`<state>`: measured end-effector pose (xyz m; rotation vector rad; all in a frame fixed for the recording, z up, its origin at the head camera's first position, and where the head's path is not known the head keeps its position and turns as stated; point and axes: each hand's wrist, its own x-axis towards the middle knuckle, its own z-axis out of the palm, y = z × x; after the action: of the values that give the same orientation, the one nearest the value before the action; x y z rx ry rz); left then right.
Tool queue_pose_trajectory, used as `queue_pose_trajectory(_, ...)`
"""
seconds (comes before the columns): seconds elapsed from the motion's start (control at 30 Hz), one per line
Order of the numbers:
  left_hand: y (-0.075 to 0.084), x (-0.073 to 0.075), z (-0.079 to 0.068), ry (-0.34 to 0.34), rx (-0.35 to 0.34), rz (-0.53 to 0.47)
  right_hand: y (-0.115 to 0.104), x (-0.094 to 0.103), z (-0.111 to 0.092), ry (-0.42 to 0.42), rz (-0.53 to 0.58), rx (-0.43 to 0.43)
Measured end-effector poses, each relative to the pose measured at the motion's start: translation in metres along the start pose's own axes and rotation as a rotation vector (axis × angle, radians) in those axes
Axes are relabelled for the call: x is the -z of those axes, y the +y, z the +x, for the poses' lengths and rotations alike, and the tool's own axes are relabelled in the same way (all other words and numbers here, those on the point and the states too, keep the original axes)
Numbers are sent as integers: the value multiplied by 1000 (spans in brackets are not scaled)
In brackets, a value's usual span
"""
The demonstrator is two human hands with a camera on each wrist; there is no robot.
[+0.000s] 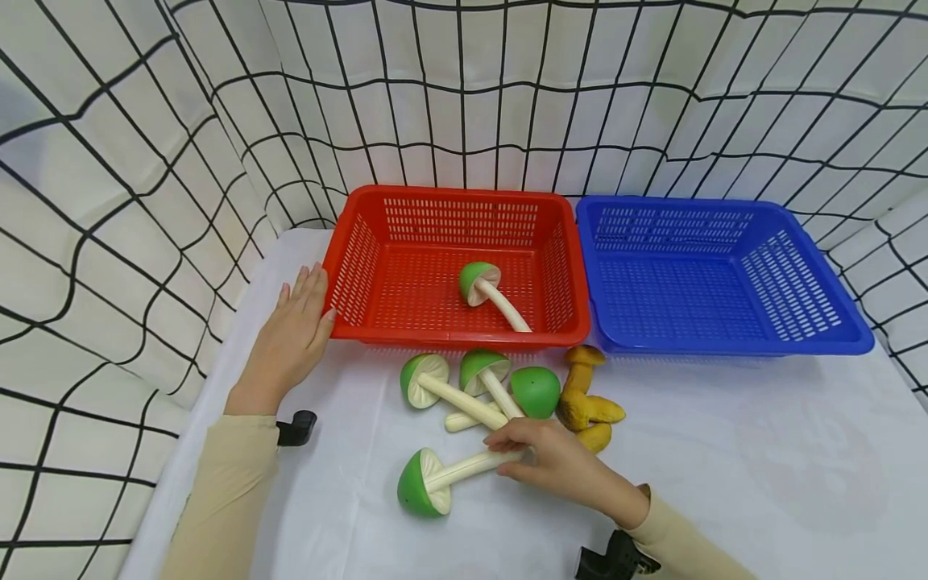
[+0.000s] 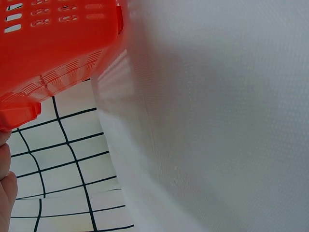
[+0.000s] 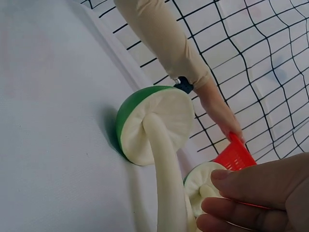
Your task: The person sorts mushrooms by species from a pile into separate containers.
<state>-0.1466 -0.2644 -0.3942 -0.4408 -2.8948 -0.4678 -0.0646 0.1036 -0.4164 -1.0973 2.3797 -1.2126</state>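
Observation:
My left hand (image 1: 286, 342) rests with straight fingers against the left side of the red basket (image 1: 464, 339). In the left wrist view only some of its fingertips (image 2: 5, 164) show, at the basket rim. My right hand (image 1: 554, 461) is at the stem end of the front green-capped toy mushroom (image 1: 424, 483), thumb and fingers apart around the stem's tip. The right wrist view shows the pale stem (image 3: 166, 174) beside the fingers, not pinched. Behind this hand lie more green-capped mushrooms (image 1: 536, 392) and yellow-brown mushrooms (image 1: 577, 403) in a pile.
One green-capped mushroom (image 1: 478, 283) lies inside the red basket. A blue basket (image 1: 732, 348) stands directly to its right, with nothing in it. Black netting (image 1: 464, 84) over white cloth closes off the back and sides of the white table (image 1: 725, 467).

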Motion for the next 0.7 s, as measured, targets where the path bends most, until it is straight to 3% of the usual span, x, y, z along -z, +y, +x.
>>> queue_pose_trajectory(0.37,0,0,0,-8,0,3,-4,-8,2,-14,-288,-4)
queue_pose_trajectory(0.7,0,0,-1,0,-3,4,3,-17,2,34,-438,-39)
